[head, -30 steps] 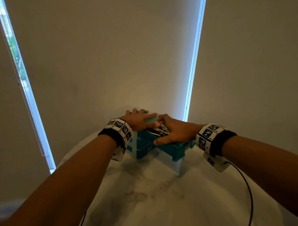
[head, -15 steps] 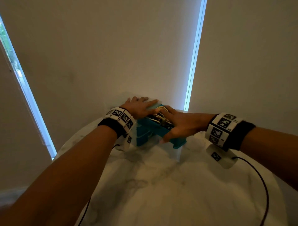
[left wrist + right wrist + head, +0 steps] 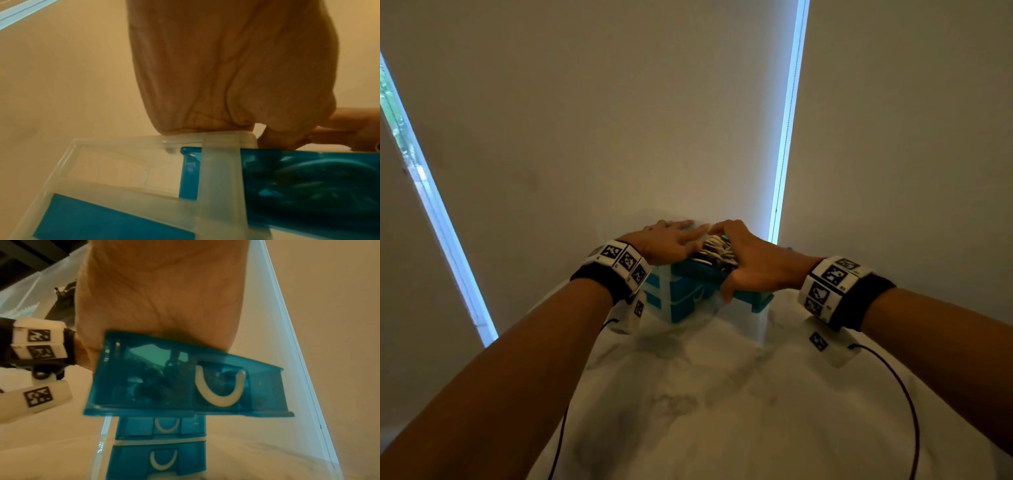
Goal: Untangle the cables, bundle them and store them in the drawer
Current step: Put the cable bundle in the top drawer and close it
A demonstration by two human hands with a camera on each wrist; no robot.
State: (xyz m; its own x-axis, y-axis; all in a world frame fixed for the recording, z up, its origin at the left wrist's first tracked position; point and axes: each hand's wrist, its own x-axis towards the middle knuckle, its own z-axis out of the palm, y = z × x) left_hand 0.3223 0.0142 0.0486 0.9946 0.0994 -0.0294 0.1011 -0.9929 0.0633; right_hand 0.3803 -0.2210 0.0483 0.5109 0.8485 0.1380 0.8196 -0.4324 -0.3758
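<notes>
Your right hand [image 3: 753, 263] presses the springy pale coiled cables [image 3: 714, 251] into the pulled-out translucent blue plastic drawer [image 3: 748, 297], fingers curled over them; your left hand [image 3: 664, 245] lies flat, steadying the clear-framed drawer unit [image 3: 127, 162].

dim, warm-tinted – wrist views blurred, edges warped.

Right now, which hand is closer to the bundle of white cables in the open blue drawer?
Right. The right hand lies directly over the white cable bundle in the translucent blue drawer. The left hand rests beside it, on the clear cabinet's top.
</notes>
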